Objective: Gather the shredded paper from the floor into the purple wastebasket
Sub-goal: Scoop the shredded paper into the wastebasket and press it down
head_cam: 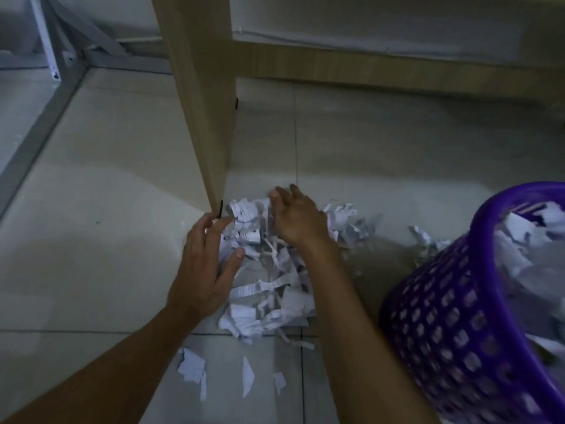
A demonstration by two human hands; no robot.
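Note:
A heap of white shredded paper [269,298] lies on the tiled floor at the foot of a wooden panel. My left hand [204,267] is at the heap's left edge, fingers spread and fairly straight, touching the strips. My right hand [298,217] lies flat on the far top of the heap, fingers extended toward the panel. Neither hand grips paper that I can see. The purple wastebasket [452,313], with a perforated wall, stands at the lower right and holds shredded paper [516,240].
The wooden furniture panel [201,111] stands upright just beyond the heap, with a low wooden rail [382,71] running right. Loose scraps [191,367] lie near me, and more scraps [428,240] lie beside the basket. A grey metal frame [39,130] crosses the floor at left.

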